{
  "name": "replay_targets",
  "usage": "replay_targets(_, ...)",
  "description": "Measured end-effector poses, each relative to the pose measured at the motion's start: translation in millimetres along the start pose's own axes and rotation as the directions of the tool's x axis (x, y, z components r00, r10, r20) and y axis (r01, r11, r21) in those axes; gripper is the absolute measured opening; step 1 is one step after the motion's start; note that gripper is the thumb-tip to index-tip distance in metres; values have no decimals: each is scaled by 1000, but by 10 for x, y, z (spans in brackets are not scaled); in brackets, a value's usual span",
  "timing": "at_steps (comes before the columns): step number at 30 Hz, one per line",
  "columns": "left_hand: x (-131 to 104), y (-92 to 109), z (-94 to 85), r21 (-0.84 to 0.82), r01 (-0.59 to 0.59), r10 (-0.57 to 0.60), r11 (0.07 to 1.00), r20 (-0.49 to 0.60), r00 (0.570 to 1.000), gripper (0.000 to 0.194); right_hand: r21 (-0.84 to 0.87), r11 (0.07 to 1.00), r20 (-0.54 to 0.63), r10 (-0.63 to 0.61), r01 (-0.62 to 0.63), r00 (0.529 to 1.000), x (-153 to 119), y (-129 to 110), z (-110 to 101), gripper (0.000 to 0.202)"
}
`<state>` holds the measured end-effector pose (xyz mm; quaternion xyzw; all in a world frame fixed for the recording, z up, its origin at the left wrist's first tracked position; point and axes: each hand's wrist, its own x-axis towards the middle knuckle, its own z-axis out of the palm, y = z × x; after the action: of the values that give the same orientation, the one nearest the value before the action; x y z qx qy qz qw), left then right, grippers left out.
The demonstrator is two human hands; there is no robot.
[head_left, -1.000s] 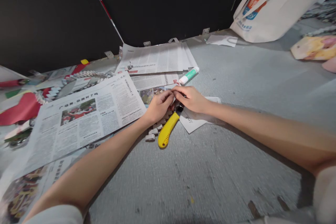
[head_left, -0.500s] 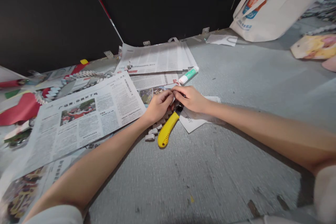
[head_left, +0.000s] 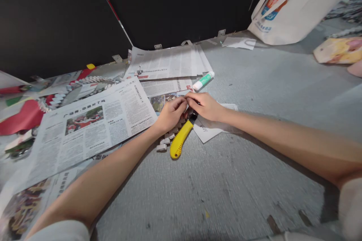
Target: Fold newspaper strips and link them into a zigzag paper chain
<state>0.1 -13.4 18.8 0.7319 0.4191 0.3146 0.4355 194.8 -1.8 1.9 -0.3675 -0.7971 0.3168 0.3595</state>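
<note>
My left hand [head_left: 172, 113] and my right hand [head_left: 206, 106] meet at the middle, fingers curled and thumbs close together. Both pinch something small; it is mostly hidden behind the fingers and I cannot make it out. Below the left hand, a chain of folded paper pieces [head_left: 163, 144] shows on the grey surface. A yellow utility knife [head_left: 181, 140] lies just under the hands, its dark tip end pointing up toward the right fingers. Beyond the right hand is a glue stick [head_left: 204, 80] with a green and white body. Cut paper sheets [head_left: 208, 133] lie beneath the right wrist.
Newspaper sheets [head_left: 93, 128] cover the left side, with a newspaper stack [head_left: 166, 62] against the black panel [head_left: 181, 3]. Red paper [head_left: 22, 117] and another folded chain [head_left: 58, 99] lie far left. A white tote bag [head_left: 299, 11] stands at the back right.
</note>
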Motion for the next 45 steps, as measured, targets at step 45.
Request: replay_targets(45, 5, 8, 13, -13, 1, -1, 1000, 2, 1000, 25, 12, 1000, 3, 0, 0, 1000, -7, 1, 2, 24)
